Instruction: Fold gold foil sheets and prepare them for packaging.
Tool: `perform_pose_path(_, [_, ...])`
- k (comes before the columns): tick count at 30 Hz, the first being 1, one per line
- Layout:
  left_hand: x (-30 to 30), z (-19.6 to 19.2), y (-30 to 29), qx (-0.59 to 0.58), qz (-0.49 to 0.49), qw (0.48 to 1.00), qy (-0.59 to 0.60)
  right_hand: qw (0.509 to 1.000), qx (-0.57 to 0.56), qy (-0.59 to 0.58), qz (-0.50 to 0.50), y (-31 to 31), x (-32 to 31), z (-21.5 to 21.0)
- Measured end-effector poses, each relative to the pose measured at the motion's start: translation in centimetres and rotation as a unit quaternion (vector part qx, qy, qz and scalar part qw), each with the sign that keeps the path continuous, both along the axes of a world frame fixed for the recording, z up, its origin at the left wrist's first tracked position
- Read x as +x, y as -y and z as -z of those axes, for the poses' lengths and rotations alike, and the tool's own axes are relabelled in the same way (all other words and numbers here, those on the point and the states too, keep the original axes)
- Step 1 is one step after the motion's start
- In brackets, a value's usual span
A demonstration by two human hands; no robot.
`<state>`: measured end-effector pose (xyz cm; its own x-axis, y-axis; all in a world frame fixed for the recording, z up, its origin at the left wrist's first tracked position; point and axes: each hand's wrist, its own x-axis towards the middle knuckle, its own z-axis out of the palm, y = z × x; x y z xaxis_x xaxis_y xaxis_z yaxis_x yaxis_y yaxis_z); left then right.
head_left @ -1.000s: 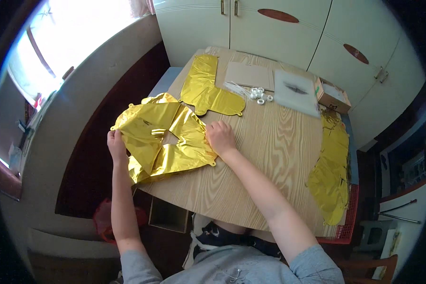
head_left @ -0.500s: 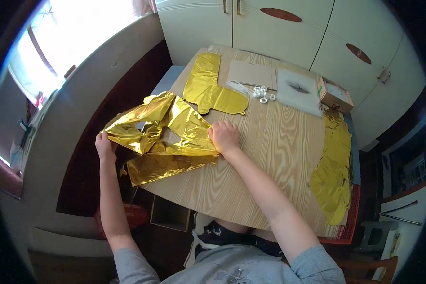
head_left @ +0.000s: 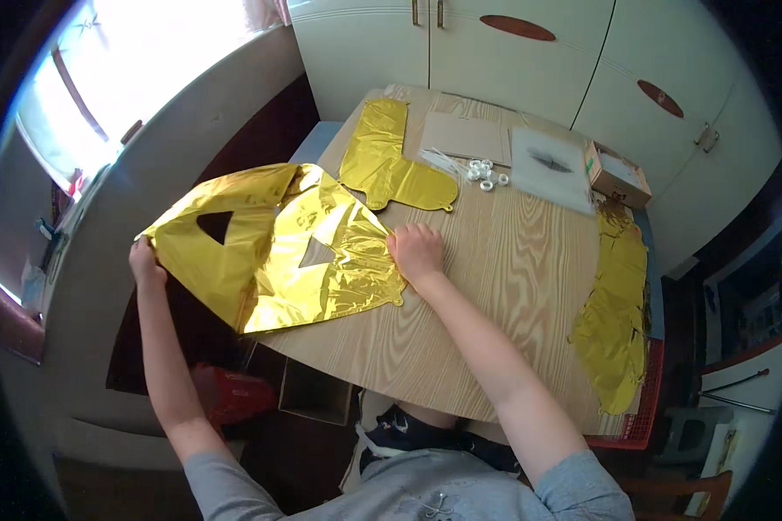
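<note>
A wooden table [head_left: 504, 286] is carrying gold foil balloons [head_left: 391, 165], a cardboard sheet [head_left: 466, 137], white rings [head_left: 485, 172], a small box [head_left: 619, 174].

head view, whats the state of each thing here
gold foil balloons: flat, uninflated, one lifted off the table's left edge
left hand: grips the lifted balloon's edge
right hand: presses foil onto the table
L-shaped gold balloon: flat
small cardboard box: open
cabinet doors: shut

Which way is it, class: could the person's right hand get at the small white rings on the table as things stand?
Probably yes. The right hand rests on the gold foil balloon, and only bare table lies between it and the white rings. It would have to let go of the foil.
</note>
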<state>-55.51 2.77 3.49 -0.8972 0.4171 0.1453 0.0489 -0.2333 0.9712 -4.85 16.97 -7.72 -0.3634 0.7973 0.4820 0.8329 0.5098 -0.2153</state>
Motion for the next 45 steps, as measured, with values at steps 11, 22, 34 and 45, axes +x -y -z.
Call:
perform_pose_path(11, [-14.3,-5.4,8.8,0.041,-0.079,0.996,-0.017,1.000,0.002,0.008,0.030,0.4,0.0,-0.3])
perform_pose_path(22, [-16.0,-11.8,18.5,0.115,-0.155,0.981,-0.001,0.984,0.170,0.048,-0.013,0.4,-0.7,-0.4])
perform_pose_path(34, [-2.5,-10.5,18.7,0.056,-0.057,0.989,-0.121,0.963,0.206,0.120,-0.127,0.1,-0.7,-0.6])
perform_pose_path(45, [15.7,-15.4,17.9,0.042,0.049,0.992,-0.111,0.948,-0.312,-0.065,0.020,-2.1,0.1,-4.6])
